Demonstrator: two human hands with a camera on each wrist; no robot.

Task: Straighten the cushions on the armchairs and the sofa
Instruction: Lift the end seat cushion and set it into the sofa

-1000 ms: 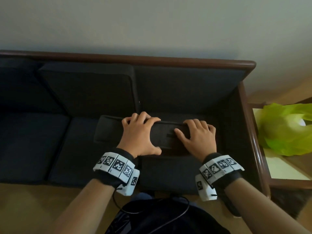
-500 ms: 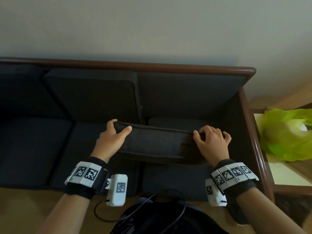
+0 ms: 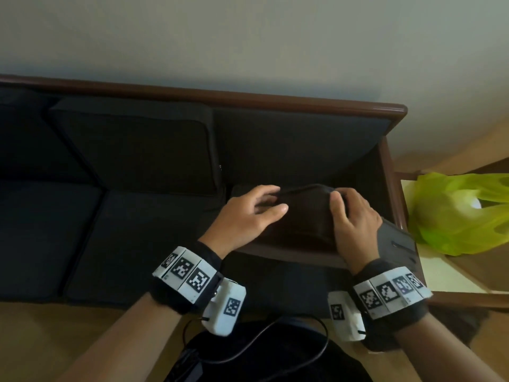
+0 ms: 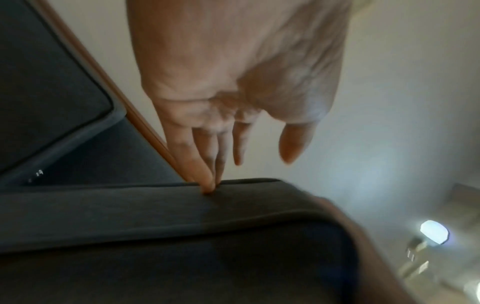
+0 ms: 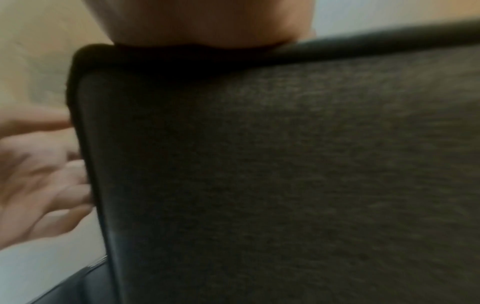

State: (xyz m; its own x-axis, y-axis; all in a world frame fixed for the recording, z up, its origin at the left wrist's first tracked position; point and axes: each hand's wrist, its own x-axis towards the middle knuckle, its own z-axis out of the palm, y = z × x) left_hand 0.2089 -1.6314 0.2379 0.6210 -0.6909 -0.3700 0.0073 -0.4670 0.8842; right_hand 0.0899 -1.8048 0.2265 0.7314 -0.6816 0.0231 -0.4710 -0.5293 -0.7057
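Note:
A loose dark cushion (image 3: 305, 216) stands tilted on edge over the right seat of the dark sofa (image 3: 248, 97), near the wooden right arm. My right hand (image 3: 347, 208) grips its upper right corner, thumb on the near face and fingers curled over the top. My left hand (image 3: 264, 205) is relaxed, and its straight fingertips (image 4: 210, 188) touch the cushion's top seam (image 4: 182, 216). In the right wrist view the cushion's fabric (image 5: 285, 164) fills the frame, hiding my right fingers. The left hand's fingers (image 5: 44, 174) show at the cushion's left edge.
A back cushion (image 3: 137, 150) leans upright on the middle section, with seat cushions (image 3: 132, 244) below. A side table (image 3: 440, 274) stands right of the sofa arm with a green plastic bag (image 3: 454, 213) on it. Pale wall behind, wooden floor in front.
The cushion lay flat across the seats with a hand at each end. It has moved right and tipped up on edge. My left hand let go of the left end and now touches the top seam.

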